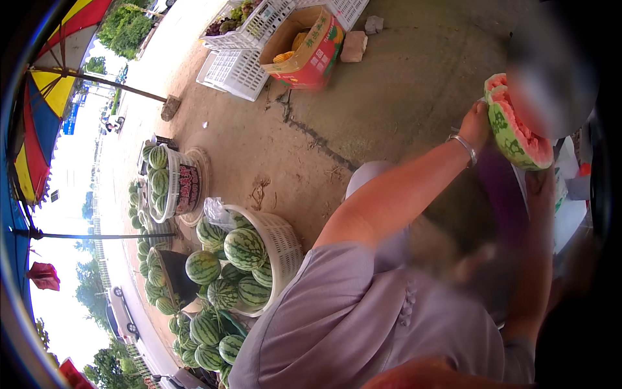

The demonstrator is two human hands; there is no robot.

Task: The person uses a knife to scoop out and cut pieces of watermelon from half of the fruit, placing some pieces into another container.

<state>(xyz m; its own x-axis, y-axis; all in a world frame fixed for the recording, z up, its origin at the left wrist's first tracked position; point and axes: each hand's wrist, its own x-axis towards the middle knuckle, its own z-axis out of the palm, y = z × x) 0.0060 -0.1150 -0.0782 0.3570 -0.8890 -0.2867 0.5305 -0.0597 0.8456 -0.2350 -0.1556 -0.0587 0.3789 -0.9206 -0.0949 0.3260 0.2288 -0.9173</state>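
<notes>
A cut watermelon piece (510,121) with green rind and red, jagged flesh is held up at the right of the head view. My left hand (475,124), with a silver bangle at the wrist, grips its rind from the left. Blurred and dim, my right hand (538,185) is at the lower end of the rind; its fingers are too unclear to tell whether they grip. A grey and red blur covers part of the flesh. Below the melon hangs a dark purple patch (503,194), perhaps cloth.
A white plastic basket (286,248) of whole watermelons stands left of my body. Further off is another watermelon basket (170,194). Beyond are a red cardboard box (306,73) holding yellow fruit, white crates (238,73), grapes (238,17) and a brick (354,47). An umbrella pole (121,87) slants left.
</notes>
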